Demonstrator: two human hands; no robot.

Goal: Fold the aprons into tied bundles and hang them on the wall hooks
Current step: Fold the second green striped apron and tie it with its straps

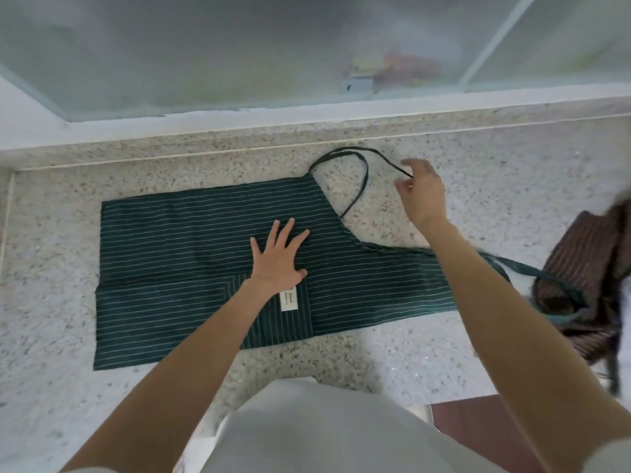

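The green apron (211,240) lies folded in half on the surface (444,339), not yet bundled. The left hand (278,256) presses it flat, fingers straight; the right hand (421,196) pinches the strap (386,160). Rolling, tying, hanging remain; a brown apron (587,268) waits

A speckled stone counter (409,336) runs below a frosted, perhaps sliding, window (239,46).

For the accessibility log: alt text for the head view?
A person's left hand presses flat on a green striped apron spread on a speckled counter, while the right hand pinches its neck strap. A brown striped apron lies bunched at right.
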